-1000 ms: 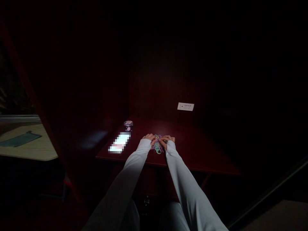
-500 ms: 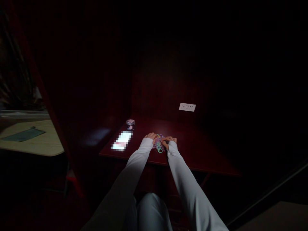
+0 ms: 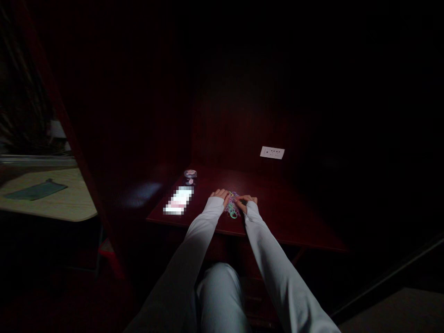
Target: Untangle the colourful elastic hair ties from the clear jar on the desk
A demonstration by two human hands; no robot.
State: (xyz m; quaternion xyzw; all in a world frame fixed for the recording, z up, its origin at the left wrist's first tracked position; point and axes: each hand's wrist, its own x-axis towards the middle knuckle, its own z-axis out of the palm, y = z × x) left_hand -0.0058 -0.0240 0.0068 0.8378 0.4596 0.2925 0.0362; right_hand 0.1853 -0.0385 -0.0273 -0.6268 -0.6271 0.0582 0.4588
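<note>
A small pile of coloured elastic hair ties (image 3: 233, 212), mostly purple with some green and yellow ones, lies on the dark red table. At its left edge is my left hand (image 3: 220, 194), palm down, its fingers stretched over the side of the pile. My right hand (image 3: 249, 201) comes in from the right, thumb and forefinger pinched together at the purple hair ties. The band between those fingertips is too small to make out clearly. A larger green loop shows at the near side of the pile.
To the left lies a lit phone (image 3: 178, 200) with a blurred screen. A small clear round jar (image 3: 190, 176) stands behind it. A white socket plate (image 3: 272, 152) is on the back wall. Beyond the left partition, a pale table (image 3: 74, 203) carries a greenish cloth (image 3: 38, 190).
The view has shifted slightly, so the table and its things sit a little further right. Both hands stay at the pile, with only small finger movements.
</note>
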